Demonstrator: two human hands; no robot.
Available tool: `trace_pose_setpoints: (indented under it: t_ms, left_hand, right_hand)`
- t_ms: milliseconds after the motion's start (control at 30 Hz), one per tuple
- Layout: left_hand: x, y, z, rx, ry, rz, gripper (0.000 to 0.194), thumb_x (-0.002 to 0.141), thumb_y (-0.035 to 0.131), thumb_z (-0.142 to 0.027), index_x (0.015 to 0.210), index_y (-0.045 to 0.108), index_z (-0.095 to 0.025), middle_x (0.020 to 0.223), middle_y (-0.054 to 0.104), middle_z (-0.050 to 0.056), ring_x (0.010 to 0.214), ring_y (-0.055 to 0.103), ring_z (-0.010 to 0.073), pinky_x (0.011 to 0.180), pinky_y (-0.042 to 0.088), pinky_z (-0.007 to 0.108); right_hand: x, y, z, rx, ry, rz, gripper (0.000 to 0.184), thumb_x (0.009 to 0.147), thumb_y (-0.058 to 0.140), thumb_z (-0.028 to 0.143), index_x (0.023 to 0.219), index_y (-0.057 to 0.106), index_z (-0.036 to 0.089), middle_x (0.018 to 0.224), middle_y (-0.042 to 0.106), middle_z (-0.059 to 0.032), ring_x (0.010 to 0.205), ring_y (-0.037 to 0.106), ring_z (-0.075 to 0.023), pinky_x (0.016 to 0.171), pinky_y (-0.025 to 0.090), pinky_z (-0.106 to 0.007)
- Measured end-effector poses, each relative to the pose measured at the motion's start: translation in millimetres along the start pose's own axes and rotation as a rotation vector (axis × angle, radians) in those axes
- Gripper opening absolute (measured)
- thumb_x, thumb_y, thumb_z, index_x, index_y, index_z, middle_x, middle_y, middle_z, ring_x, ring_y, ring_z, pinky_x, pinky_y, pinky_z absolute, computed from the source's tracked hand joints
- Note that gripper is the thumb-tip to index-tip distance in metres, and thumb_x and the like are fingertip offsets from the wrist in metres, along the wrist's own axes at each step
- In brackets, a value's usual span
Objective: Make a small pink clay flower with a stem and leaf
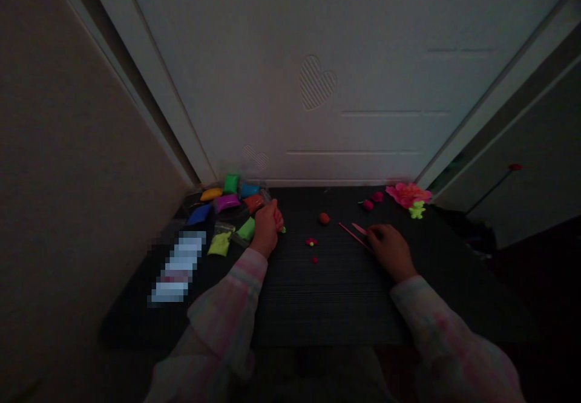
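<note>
My left hand (267,226) is closed on a small bit of bright green clay (282,229) that shows at its fingertips, close to a pile of coloured clay packets (229,200). My right hand (389,249) rests on the dark mat (327,294) with fingers curled, right beside two thin pink sticks (354,233); whether it grips them is unclear. Between the hands lie an orange clay ball (324,218), a small pink and yellow clay piece (311,242) and a tiny red bit (315,260).
A pink clay flower (407,193) with a green clay figure (416,210) sits at the mat's far right, with two dark pink clay pieces (372,201) near it. A white door with a heart shape (316,81) stands behind. The scene is dim.
</note>
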State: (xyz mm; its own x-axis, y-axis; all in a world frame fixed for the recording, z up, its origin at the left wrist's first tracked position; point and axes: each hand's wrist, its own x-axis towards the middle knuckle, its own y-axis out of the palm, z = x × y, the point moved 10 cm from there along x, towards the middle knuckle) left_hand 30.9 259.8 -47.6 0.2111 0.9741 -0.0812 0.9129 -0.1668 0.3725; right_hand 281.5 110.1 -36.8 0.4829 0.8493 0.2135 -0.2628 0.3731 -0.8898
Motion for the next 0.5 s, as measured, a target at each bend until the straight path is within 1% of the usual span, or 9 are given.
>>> trace_pose_setpoints:
  t_ms: [67, 133, 200, 267, 333, 367, 433, 500]
  left_hand:
    - [1.2, 5.8, 1.2, 0.074, 0.030, 0.018, 0.043, 0.074, 0.044, -0.046, 0.047, 0.025, -0.018, 0.035, 0.021, -0.009, 0.028, 0.023, 0.0021, 0.030, 0.016, 0.015]
    - [2.1, 13.5, 0.7, 0.160, 0.060, 0.050, 0.043, 0.074, 0.042, -0.050, 0.049, 0.026, -0.018, 0.037, 0.022, -0.009, 0.028, 0.023, 0.0021, 0.031, 0.018, 0.015]
    - [2.6, 22.3, -2.1, 0.264, 0.094, 0.088, 0.038, 0.075, 0.040, -0.050, 0.055, 0.032, -0.018, 0.041, 0.028, -0.009, 0.030, 0.027, 0.0030, 0.031, 0.021, 0.016]
    - [3.7, 31.2, -7.2, 0.387, 0.139, 0.119, 0.032, 0.076, 0.039, -0.048, 0.063, 0.039, -0.018, 0.047, 0.037, -0.007, 0.034, 0.035, 0.0051, 0.032, 0.024, 0.017]
    - [6.2, 39.0, -13.9, 0.535, 0.198, 0.132, 0.031, 0.078, 0.037, -0.046, 0.067, 0.045, -0.018, 0.052, 0.043, -0.004, 0.041, 0.043, 0.0079, 0.036, 0.030, 0.019]
    - [7.7, 42.8, -17.5, 0.614, 0.234, 0.135, 0.031, 0.079, 0.036, -0.043, 0.066, 0.047, -0.017, 0.054, 0.045, -0.003, 0.047, 0.047, 0.0094, 0.041, 0.035, 0.021]
    - [10.4, 50.7, -23.3, 0.772, 0.314, 0.146, 0.027, 0.080, 0.037, -0.034, 0.064, 0.050, -0.016, 0.061, 0.050, 0.000, 0.063, 0.052, 0.0128, 0.059, 0.043, 0.026]
    - [11.1, 58.3, -24.8, 0.917, 0.386, 0.177, 0.015, 0.077, 0.041, -0.019, 0.072, 0.054, -0.014, 0.076, 0.056, 0.004, 0.082, 0.052, 0.0159, 0.079, 0.041, 0.030]
  right_hand:
    - [0.0, 0.3, -0.4, 0.003, -0.002, 0.000, 0.025, 0.078, 0.039, 0.029, 0.079, 0.059, 0.016, 0.083, 0.058, -0.0074, 0.081, 0.052, -0.0182, 0.071, 0.038, -0.029]
    - [-0.1, 0.2, -1.2, 0.006, -0.002, -0.005, 0.025, 0.077, 0.039, 0.029, 0.078, 0.060, 0.016, 0.083, 0.058, -0.0071, 0.080, 0.052, -0.0182, 0.071, 0.038, -0.029]
    - [-0.1, 0.3, -1.9, 0.006, -0.001, -0.010, 0.025, 0.077, 0.039, 0.029, 0.079, 0.060, 0.016, 0.082, 0.058, -0.0070, 0.079, 0.052, -0.0181, 0.070, 0.038, -0.029]
    - [0.1, 0.6, -2.5, 0.005, 0.002, -0.012, 0.025, 0.077, 0.039, 0.029, 0.080, 0.060, 0.016, 0.082, 0.058, -0.0074, 0.079, 0.052, -0.0182, 0.070, 0.038, -0.029]
    - [0.3, 0.9, -2.7, 0.003, 0.003, -0.011, 0.026, 0.077, 0.038, 0.029, 0.081, 0.060, 0.016, 0.083, 0.058, -0.0078, 0.080, 0.052, -0.0182, 0.070, 0.038, -0.029]
    - [0.4, 1.0, -2.6, 0.002, 0.003, -0.010, 0.026, 0.077, 0.038, 0.029, 0.081, 0.060, 0.016, 0.084, 0.058, -0.0079, 0.080, 0.052, -0.0182, 0.070, 0.038, -0.029]
    - [0.6, 1.2, -2.1, 0.000, 0.001, -0.007, 0.026, 0.078, 0.038, 0.029, 0.081, 0.060, 0.016, 0.084, 0.058, -0.0079, 0.080, 0.052, -0.0182, 0.070, 0.038, -0.029]
    - [0.7, 1.7, -1.7, -0.001, -0.002, -0.002, 0.027, 0.078, 0.037, 0.029, 0.080, 0.060, 0.016, 0.083, 0.058, -0.0077, 0.080, 0.052, -0.0181, 0.070, 0.038, -0.029]
